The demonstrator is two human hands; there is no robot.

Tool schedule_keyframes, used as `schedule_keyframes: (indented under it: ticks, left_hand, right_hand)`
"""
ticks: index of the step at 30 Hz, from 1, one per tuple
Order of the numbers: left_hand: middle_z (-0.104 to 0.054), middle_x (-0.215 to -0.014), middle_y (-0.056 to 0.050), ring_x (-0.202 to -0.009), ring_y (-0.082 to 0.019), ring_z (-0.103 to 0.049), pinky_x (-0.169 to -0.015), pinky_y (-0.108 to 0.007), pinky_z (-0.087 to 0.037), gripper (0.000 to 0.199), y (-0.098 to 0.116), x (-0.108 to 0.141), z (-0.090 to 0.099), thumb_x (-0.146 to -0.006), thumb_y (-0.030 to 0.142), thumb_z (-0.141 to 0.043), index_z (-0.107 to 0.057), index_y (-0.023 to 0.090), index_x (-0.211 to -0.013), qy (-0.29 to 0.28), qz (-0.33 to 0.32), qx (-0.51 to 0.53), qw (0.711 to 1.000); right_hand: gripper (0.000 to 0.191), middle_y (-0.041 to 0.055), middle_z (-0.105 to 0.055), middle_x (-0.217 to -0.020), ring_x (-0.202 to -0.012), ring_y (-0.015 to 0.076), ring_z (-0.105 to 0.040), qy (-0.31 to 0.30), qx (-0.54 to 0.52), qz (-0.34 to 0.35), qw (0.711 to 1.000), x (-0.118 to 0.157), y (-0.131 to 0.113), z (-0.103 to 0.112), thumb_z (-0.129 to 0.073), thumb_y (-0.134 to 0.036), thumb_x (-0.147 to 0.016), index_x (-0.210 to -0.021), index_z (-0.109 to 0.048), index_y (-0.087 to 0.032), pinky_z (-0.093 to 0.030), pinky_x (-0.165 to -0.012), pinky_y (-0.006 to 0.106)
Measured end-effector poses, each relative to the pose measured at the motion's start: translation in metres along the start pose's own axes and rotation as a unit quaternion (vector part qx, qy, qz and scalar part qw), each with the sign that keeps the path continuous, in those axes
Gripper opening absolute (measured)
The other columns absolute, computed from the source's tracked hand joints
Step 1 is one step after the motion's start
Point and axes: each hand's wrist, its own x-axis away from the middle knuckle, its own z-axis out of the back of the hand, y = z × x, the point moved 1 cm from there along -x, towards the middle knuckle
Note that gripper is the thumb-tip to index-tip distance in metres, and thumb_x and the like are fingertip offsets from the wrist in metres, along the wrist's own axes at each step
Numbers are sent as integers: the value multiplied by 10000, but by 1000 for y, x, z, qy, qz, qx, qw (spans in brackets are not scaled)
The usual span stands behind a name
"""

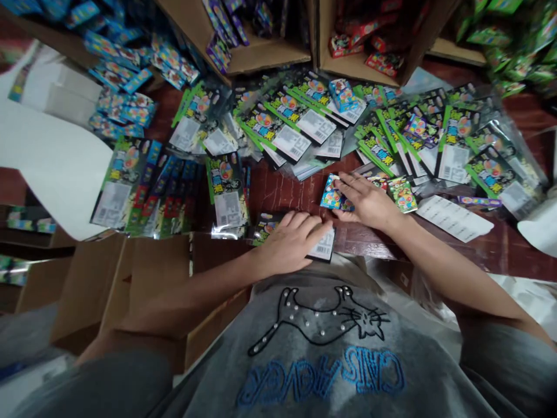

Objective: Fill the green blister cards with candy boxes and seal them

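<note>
My left hand [292, 241] lies with its fingers spread on a black and green printed packet [322, 248] at the table's front edge. My right hand [368, 200] rests over a short row of small boxes, fingers stretched forward. A blue box [331, 191] shows at the left end of that row, and a green box [402, 194] at the right end. The boxes between are mostly hidden under my right hand. Beyond both hands, black and green packets [282, 130] overlap in heaps, with a loose blue box [343, 94] on top.
Cardboard boxes [270, 62] of purple and red packs stand along the back. Blue boxes [126, 110] are piled at the left, green packs [513, 46] at the far right. Filled packets [115, 203] lie front left. A white label sheet [455, 218] is right of my right hand.
</note>
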Motion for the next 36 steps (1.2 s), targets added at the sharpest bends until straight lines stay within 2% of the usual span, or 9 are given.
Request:
schedule_keyframes:
  ticks: [5, 9, 13, 17, 20, 23, 26, 29, 36]
  left_hand:
    - [-593, -1491, -240, -1286, -420, -544, -1080, -533, -450, 1200, 10, 3, -13, -736, 734, -906, -438, 91, -1635, 88, 251, 22, 964]
    - [-568, -1509, -252, -1315, -443, -535, -1107, -555, -431, 1196, 7, 6, -24, -733, 718, -917, -438, 88, -1630, 113, 317, 34, 941]
    - [-553, -1518, -248, -1325, -436, -536, -1113, -556, -427, 1131, 2, 9, -29, -781, 646, -909, -408, 106, -1639, 128, 316, 63, 938]
    - [-551, -1517, -228, -1337, -422, -529, -1116, -545, -423, 1042, 1, 8, -31, -812, 563, -893, -419, 126, -1630, 111, 274, 88, 951]
    - [-546, -1512, -219, -1332, -423, -517, -1110, -542, -418, 1076, 0, 12, -29, -804, 592, -888, -400, 139, -1648, 95, 261, 90, 956]
    - [-519, -1545, -212, -1341, -431, -498, -1106, -552, -406, 1104, -2, 17, -25, -805, 608, -880, -370, 172, -1681, 71, 257, 81, 960]
    - [-520, -1535, -213, -1317, -428, -505, -1093, -558, -413, 1108, -4, 18, -23, -805, 605, -885, -376, 172, -1688, 55, 260, 72, 961]
    - [-547, -1496, -198, -1304, -412, -511, -1100, -548, -425, 1122, -4, 11, -23, -773, 593, -920, -400, 165, -1670, 55, 262, 92, 959]
    - [-545, -1498, -172, -1312, -392, -505, -1131, -544, -430, 1094, 1, 2, -29, -750, 528, -952, -417, 184, -1642, 104, 267, 126, 950]
  right_hand:
    - [732, 222, -595, -1611, -1469, 366, -619, 106, -21, -23, 994, -6, 12, 24, -649, -584, -1023, -1572, -574, -105, -521, -1241, 560]
    - [719, 274, -610, -1574, -1441, 411, -632, 23, 3, 87, 996, -6, 3, 32, -664, -567, -1024, -1509, -620, -37, -480, -1262, 612]
    - [652, 299, -640, -1524, -1409, 389, -661, -70, 0, 213, 975, -3, -14, 21, -628, -503, -1059, -1462, -641, 10, -521, -1229, 579]
    - [654, 298, -622, -1545, -1444, 379, -635, -104, -35, 243, 964, -8, -23, 11, -647, -483, -1052, -1482, -622, 8, -499, -1248, 579]
    - [768, 301, -548, -1621, -1510, 365, -572, -121, -60, 230, 964, -10, -19, 12, -638, -568, -1041, -1551, -543, 0, -427, -1300, 592]
    - [1102, 283, -407, -1730, -1620, 440, -389, -103, -52, 166, 979, -3, -7, 21, -673, -798, -908, -1685, -372, -77, -247, -1332, 741]
    - [1045, 212, -552, -1634, -1562, 468, -425, -89, -28, 102, 990, 7, 1, 30, -699, -777, -898, -1699, -385, -183, -45, -1309, 834]
    - [817, 181, -687, -1459, -1439, 422, -532, -109, -46, 96, 988, 11, -5, 30, -706, -612, -962, -1617, -512, -163, -70, -1315, 812]
    - [754, 194, -704, -1412, -1382, 394, -577, -89, -79, 87, 989, 7, -19, 27, -739, -609, -949, -1517, -592, -136, -168, -1312, 750]
